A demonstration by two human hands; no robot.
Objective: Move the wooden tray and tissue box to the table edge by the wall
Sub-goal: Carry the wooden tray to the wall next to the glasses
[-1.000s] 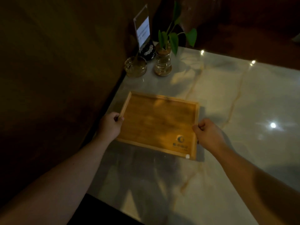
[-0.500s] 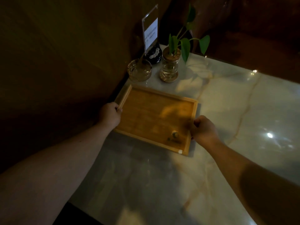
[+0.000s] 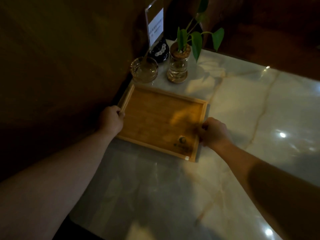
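You are leaning over a pale marble table [image 3: 242, 118] running along a dark wooden wall [image 3: 60, 58] beyond your left hand [image 3: 111, 119]. The wooden tray [image 3: 161, 118] is lying flat between your hands, left hand gripping its wall-side rim, right hand [image 3: 213, 131] clasping the opposite rim. Ahead of your knuckles are standing a plant jar [image 3: 178, 68], a glass dish [image 3: 144, 70] and an acrylic sign [image 3: 155, 25], its writing too blurred to read; the tray's dark logo [image 3: 182, 141] is likewise unreadable.

Small print on the sign [image 3: 155, 25] at upper centre is too blurred to read, its top cut by the frame edge, as is the plant's [image 3: 195, 37] highest leaf; the dark tray [image 3: 161, 122] logo is illegible.
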